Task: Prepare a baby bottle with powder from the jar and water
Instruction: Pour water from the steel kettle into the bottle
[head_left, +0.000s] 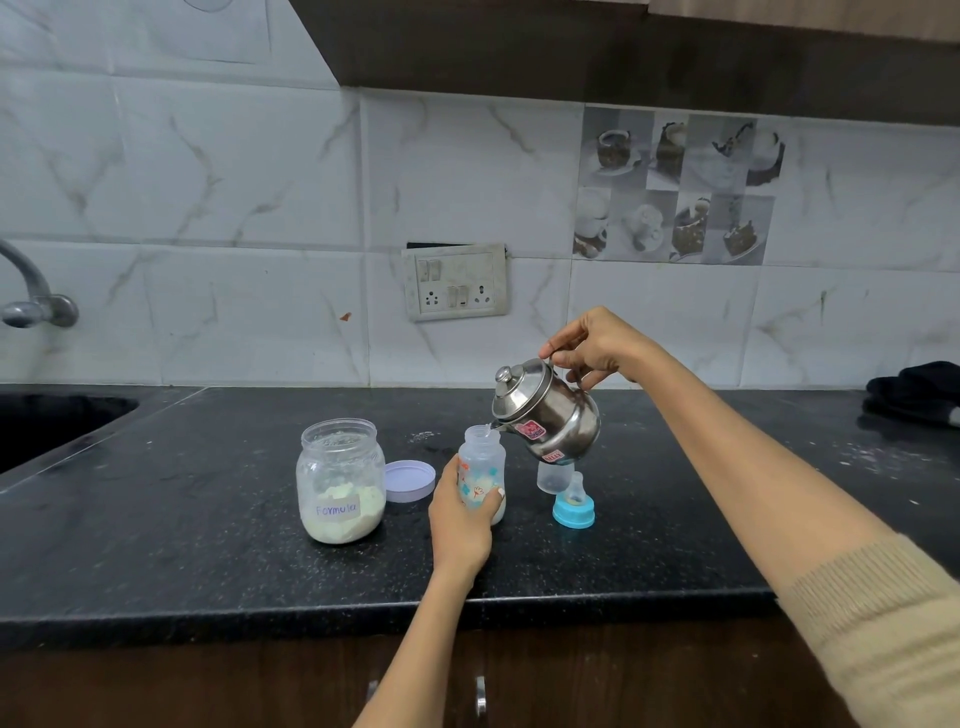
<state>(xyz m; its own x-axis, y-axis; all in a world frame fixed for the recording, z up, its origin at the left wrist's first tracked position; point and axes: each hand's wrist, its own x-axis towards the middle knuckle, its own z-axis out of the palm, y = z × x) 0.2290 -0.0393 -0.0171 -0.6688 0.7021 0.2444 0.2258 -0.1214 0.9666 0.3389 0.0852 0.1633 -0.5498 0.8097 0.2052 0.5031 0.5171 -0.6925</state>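
Water going in: the right hand grips the small steel kettle by its handle, tipping the spout over the clear printed baby bottle mid-counter, which the left hand clasps upright, likely to steady it. The open plastic powder jar waits just left.

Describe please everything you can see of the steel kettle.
The small shiny steel kettle has a knobbed lid, still on, and red stickers on its rounded body. The right hand holds its handle in a closed grip, off the black counter. It tilts left, spout over the mouth of the clear printed baby bottle, which the left hand steadies.
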